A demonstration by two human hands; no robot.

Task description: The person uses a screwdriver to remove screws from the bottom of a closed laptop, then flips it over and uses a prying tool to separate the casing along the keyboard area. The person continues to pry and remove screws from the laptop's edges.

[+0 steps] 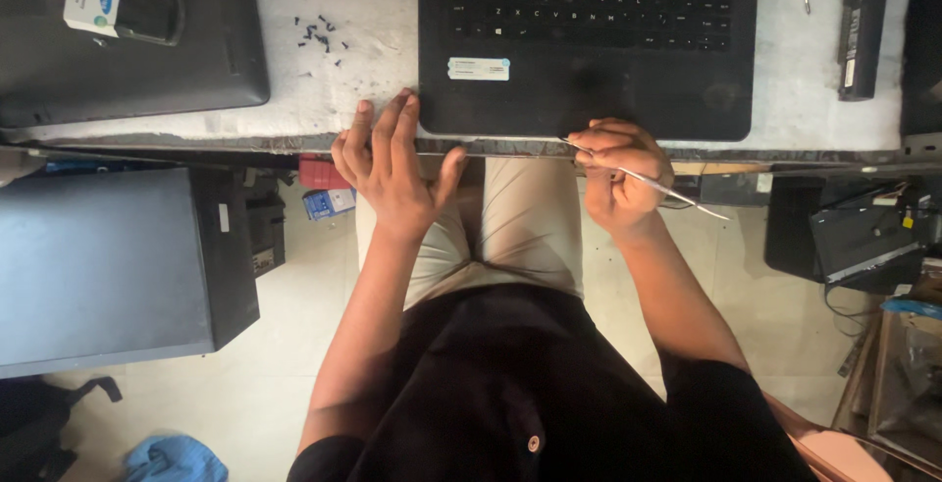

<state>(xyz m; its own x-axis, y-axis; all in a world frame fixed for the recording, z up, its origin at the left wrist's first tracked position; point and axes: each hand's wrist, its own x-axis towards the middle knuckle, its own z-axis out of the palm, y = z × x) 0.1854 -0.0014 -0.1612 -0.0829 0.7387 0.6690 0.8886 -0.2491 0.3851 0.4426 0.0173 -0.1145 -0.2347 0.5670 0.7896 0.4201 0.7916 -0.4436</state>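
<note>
I see the laptop [589, 45] lying open at the table's [334, 99] front edge. My left hand [392, 173] rests there with fingers spread flat, touching the laptop's front left corner. My right hand [616, 176] is curled around a thin metal pick [653, 183], its tip at the laptop's front edge. Small dark screws [319, 35] lie scattered left of the laptop.
</note>
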